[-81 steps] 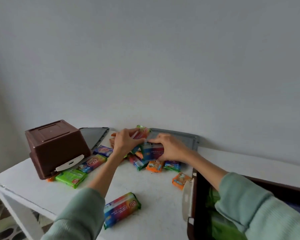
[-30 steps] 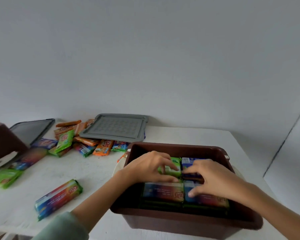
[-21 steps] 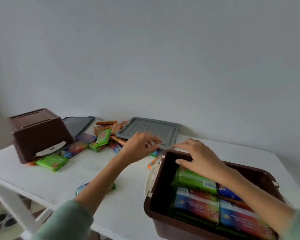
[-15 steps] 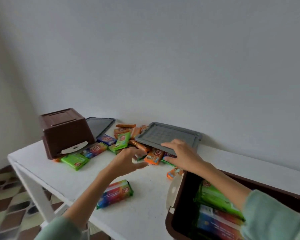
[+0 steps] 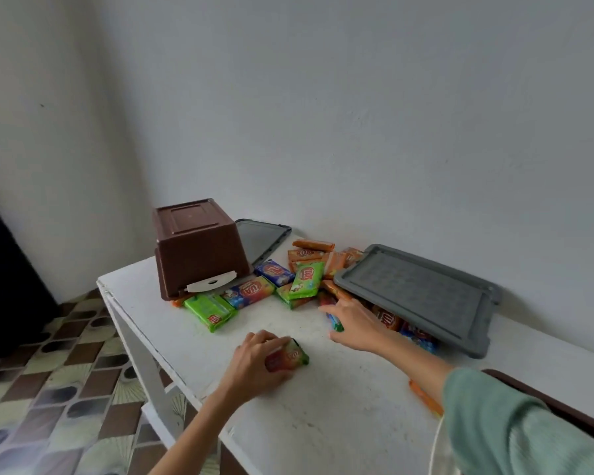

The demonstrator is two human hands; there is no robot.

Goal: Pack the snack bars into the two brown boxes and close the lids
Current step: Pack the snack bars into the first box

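My left hand [image 5: 258, 358] is closed over a loose rainbow-coloured snack bar [image 5: 290, 356] lying on the white table [image 5: 340, 423]. My right hand [image 5: 355, 320] reaches flat, fingers spread, onto the edge of the pile of snack bars [image 5: 306, 274], touching a blue-and-green bar [image 5: 336, 323] by the grey lid [image 5: 415, 296]. One brown box [image 5: 196, 248] stands upside down at the back left, with green and blue bars against it. Only the rim of the other brown box [image 5: 570, 402] shows at the bottom right, behind my sleeve.
A second, darker lid [image 5: 261, 240] lies behind the upside-down box, against the wall. An orange bar [image 5: 426, 402] lies alone near the right box. The table's left edge drops to a tiled floor [image 5: 48, 389].
Both hands left the right box and came over to the table. My left hand dropped onto the loose rainbow bar; my right hand moved from the lid's edge down to the bars.
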